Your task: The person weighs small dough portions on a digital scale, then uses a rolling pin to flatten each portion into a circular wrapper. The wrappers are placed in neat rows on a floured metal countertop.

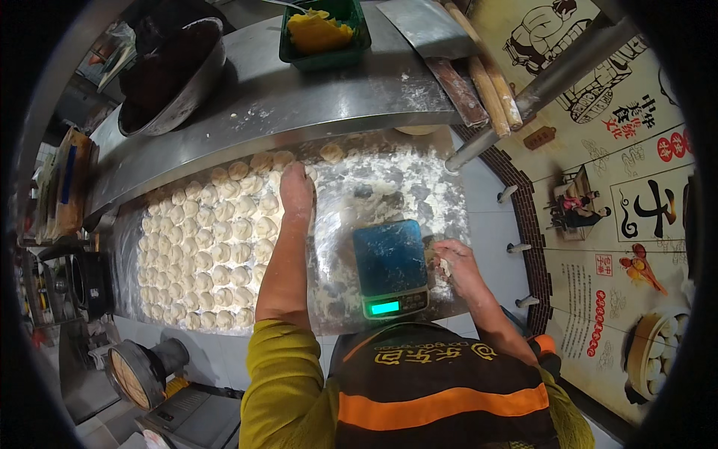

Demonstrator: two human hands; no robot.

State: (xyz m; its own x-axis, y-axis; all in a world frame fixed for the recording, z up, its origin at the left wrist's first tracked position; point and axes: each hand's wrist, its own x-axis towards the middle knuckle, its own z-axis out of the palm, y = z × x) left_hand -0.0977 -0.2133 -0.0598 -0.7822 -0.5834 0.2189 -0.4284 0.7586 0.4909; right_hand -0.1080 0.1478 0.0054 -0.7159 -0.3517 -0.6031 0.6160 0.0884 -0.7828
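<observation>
My left hand reaches to the far end of the rows of dough pieces, its fingers curled downward. What lies under them is hidden. Several rows of round, pale dough pieces cover the left part of the floured metal table. One dough piece lies apart, right of my left hand. Beside the right edge of a kitchen scale with a blue top and lit green display, my right hand is closed. A small pale bit, apparently dough, shows between its fingers.
A raised steel shelf runs along the table's far side. On it stand a large metal bowl of dark filling and a green tub of yellow filling. Rolling pins lie beside a metal post at right.
</observation>
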